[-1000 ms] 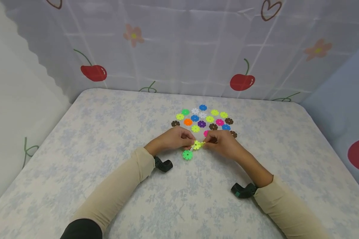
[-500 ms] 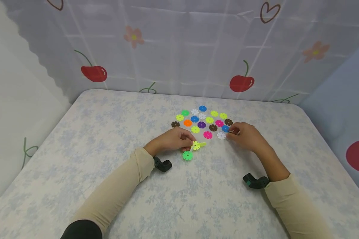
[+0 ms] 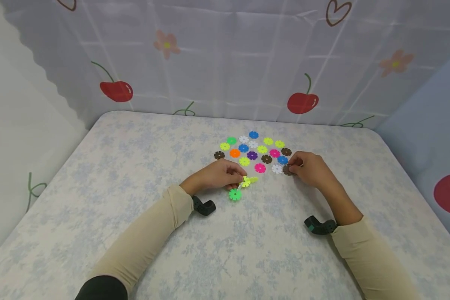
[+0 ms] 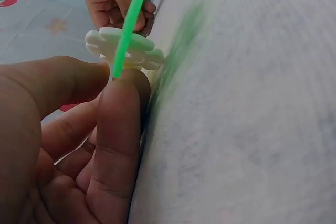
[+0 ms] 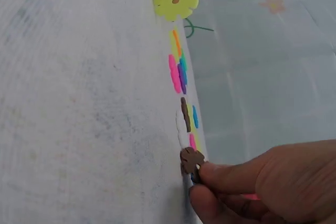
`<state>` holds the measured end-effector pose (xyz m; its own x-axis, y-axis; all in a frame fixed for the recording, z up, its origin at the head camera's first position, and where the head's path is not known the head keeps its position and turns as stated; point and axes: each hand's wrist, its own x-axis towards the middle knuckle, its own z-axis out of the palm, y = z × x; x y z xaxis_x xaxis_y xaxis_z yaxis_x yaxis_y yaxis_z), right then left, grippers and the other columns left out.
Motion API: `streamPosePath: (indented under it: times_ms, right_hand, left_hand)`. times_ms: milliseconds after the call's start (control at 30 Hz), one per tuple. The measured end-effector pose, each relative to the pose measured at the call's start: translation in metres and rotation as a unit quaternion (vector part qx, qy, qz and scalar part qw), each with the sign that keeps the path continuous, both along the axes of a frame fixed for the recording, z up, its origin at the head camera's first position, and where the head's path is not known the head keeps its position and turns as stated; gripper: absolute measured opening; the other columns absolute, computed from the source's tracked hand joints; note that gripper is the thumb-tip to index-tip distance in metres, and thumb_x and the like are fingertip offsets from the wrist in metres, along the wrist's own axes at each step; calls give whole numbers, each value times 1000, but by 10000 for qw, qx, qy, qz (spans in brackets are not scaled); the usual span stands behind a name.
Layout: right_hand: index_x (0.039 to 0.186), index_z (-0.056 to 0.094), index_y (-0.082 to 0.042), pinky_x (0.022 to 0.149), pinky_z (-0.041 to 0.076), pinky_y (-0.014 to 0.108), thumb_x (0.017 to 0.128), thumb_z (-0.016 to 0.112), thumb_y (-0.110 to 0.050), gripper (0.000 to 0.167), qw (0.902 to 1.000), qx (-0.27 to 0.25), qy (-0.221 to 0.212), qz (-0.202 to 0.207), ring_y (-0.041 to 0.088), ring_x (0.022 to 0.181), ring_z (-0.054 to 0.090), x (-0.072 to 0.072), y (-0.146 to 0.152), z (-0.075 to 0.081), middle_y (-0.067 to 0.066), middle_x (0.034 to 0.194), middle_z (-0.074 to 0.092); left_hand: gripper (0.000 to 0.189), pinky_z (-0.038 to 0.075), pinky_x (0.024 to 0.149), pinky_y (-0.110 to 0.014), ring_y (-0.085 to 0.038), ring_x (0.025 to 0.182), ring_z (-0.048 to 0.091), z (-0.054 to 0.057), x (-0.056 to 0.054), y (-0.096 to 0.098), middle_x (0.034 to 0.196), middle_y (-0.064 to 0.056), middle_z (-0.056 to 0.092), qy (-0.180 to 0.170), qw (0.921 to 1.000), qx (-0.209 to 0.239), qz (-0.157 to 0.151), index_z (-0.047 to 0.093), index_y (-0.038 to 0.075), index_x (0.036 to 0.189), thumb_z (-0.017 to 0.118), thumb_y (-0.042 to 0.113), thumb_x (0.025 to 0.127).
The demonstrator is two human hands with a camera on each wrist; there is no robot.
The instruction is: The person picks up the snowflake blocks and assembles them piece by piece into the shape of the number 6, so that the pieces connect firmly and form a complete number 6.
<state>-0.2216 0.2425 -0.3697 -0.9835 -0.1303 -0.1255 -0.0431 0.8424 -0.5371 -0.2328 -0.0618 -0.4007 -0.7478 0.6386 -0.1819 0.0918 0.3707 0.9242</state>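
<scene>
My left hand (image 3: pixel 220 175) pinches a small chain of interlocking snowflake discs low over the table. The chain has a green disc (image 3: pixel 235 194) at its near end, a white disc (image 4: pixel 126 48) joined to it, a yellow disc (image 3: pixel 246 181), and another yellow disc (image 5: pixel 176 2) pointing right. In the left wrist view the green disc stands edge-on, crossing the white one. My right hand (image 3: pixel 309 168) pinches a brown disc (image 5: pixel 192 159) between thumb and fingertips at the right end of the loose discs. That disc is tilted up in the right wrist view. A white disc (image 3: pixel 277 168) lies just left of it.
Several loose discs lie flat beyond the hands, among them a pink disc (image 3: pixel 260 168), an orange disc (image 3: pixel 235 153), a purple disc (image 3: pixel 252 155) and a blue disc (image 3: pixel 253 135). The table (image 3: pixel 165 258) has a pale patterned cover. A printed curtain (image 3: pixel 225 62) hangs behind it.
My right hand has let go of the chain's yellow end and moved right to the brown disc, uncovering the pink and white discs. My left hand has stayed in place with the chain.
</scene>
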Motion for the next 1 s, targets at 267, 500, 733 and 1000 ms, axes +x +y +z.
streamPosePath:
  times_ms: [267,500,733,1000]
  right_hand:
    - [109,64,7,78,57,27,97,68,-7,19,9657,-2322,-1085,429,21,84,66,4,-13,-3,16,105,68]
    - [107,64,7,79,57,27,97,70,-7,18,9493,-2762,-1385,576,21,83,68,7,-29,-15,14,105,71]
    - [106,64,6,78,57,27,97,69,-7,17,9456,-2845,-1525,414,20,82,67,8,-35,-15,13,102,70]
    - [103,65,5,77,58,29,96,69,-3,11,9346,-3172,-1589,243,18,81,68,7,-36,-18,12,99,70]
  left_hand:
    - [19,54,72,-30,-17,75,61,1,1,1,89,-9,70,-27,10000,-48,-9,72,7,117,63,14,101]
    - [19,53,71,-28,-16,75,60,1,1,2,87,-7,69,-20,10000,-58,0,73,6,115,64,13,101]
    - [18,53,70,-28,-16,74,60,0,0,2,87,-7,69,-61,10000,-2,-49,73,5,116,64,11,101]
    - [19,52,70,-28,-15,73,59,0,0,2,86,-7,68,37,9999,-15,-103,73,4,116,63,11,101]
